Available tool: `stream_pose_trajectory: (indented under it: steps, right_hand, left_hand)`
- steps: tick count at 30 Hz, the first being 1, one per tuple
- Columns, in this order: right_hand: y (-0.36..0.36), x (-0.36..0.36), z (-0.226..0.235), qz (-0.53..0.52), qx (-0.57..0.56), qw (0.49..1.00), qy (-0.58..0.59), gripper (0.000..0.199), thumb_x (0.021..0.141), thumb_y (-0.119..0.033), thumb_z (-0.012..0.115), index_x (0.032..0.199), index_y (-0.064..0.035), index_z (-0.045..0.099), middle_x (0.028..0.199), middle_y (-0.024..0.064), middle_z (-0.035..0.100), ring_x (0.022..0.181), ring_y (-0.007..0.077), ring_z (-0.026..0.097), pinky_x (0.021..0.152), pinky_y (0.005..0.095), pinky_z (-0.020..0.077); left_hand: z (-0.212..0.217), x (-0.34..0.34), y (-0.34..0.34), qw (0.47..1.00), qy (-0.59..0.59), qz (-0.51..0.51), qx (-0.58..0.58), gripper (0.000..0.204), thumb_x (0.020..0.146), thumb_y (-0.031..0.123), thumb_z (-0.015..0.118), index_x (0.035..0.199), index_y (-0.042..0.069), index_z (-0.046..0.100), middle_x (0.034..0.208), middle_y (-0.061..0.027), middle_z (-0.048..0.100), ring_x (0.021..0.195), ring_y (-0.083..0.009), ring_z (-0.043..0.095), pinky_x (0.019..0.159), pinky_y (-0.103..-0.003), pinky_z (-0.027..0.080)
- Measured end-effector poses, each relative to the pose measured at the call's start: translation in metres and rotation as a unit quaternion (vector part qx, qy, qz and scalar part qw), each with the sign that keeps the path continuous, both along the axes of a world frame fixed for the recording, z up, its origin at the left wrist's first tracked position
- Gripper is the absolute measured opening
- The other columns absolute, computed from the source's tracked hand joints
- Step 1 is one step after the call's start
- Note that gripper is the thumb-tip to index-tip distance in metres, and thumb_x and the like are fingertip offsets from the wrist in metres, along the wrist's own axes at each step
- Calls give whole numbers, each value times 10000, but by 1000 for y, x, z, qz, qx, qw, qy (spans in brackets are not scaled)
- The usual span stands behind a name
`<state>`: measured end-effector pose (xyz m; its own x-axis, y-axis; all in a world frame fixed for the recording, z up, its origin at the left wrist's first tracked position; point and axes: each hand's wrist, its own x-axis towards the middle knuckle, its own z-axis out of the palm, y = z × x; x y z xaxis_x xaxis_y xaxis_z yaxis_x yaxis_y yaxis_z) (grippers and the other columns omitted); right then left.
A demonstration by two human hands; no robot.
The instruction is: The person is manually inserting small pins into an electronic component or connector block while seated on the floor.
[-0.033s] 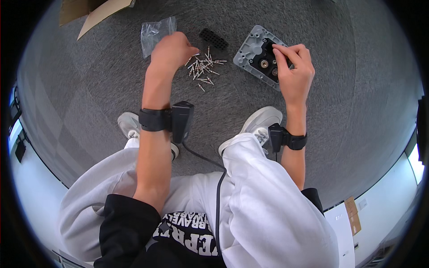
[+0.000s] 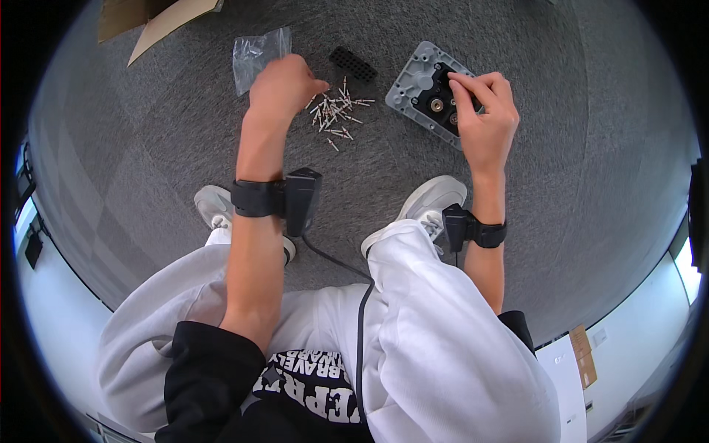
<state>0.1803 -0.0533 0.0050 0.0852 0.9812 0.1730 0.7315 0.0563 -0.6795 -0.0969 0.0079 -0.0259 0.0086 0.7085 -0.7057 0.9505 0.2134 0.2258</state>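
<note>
My left hand (image 2: 279,87) is closed, its thumb and fingertips at the upper left edge of a loose pile of small silver metal pins (image 2: 334,112) with reddish bands. Whether a pin is between those fingertips cannot be made out. Behind that hand lies a clear plastic bag (image 2: 251,60). A black block with many holes (image 2: 353,63) rests just beyond the pins. On the right, my right hand (image 2: 487,114) pinches thumb and forefinger together over a grey metal housing (image 2: 422,66) with a black insert and round brass-coloured contacts (image 2: 436,105); anything in that pinch is hidden. The hand covers the housing's right part.
Everything lies on grey carpet (image 2: 354,166). An opened cardboard box (image 2: 166,26) stands at the far left. My shoes (image 2: 436,199) are planted near the pins and housing. A black cable (image 2: 332,257) runs from the left wrist device (image 2: 301,201) across my lap.
Almost nothing differs. My right fingertips have shifted very slightly left over the housing; the pins, block and bag lie unmoved.
</note>
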Motion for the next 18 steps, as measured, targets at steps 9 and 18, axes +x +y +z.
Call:
stream_pose_trajectory:
  steps: [9,18]
  right_hand:
    - [-2,-11,-3,21,22,999,21,97,829,-26,777,925,-43,784,816,33,597,783,198,569,673,330,470]
    - [-7,-12,0,12,3,999,35,92,831,-21,772,920,-40,782,815,35,600,786,199,577,670,330,474]
  left_hand:
    - [-20,8,-22,995,40,-4,86,286,743,256,858,931,75,740,889,-159,740,916,-368,716,802,-470,568]
    - [-21,6,-20,996,18,-28,77,233,775,244,835,924,73,784,954,-171,753,932,-366,723,797,-471,568]
